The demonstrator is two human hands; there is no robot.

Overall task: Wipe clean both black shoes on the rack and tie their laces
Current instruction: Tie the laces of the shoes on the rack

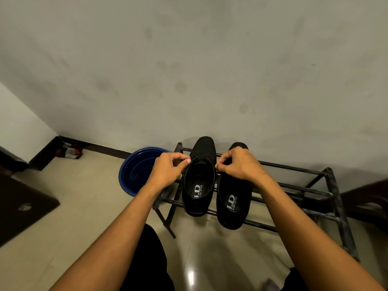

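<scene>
Glossy beige floor tiles (84, 206) meet a stained grey wall (189, 70). Both hands are curled tight over the left shoe (204, 148). The left hand (168, 171) pinches thumb to forefinger at one side of its laces (195, 158), and the right hand (239, 164) pinches at the other; the black cord is hard to make out. The right shoe (233, 200) sits just beside it. Both are matte black and rest on a dark metal-bar rack (294, 164). A round blue plastic basin (134, 171) stands on the floor to the left.

shoes (199, 179) — matt black | rack (294, 164) — dull metal | basin (136, 171) — glossy plastic
</scene>
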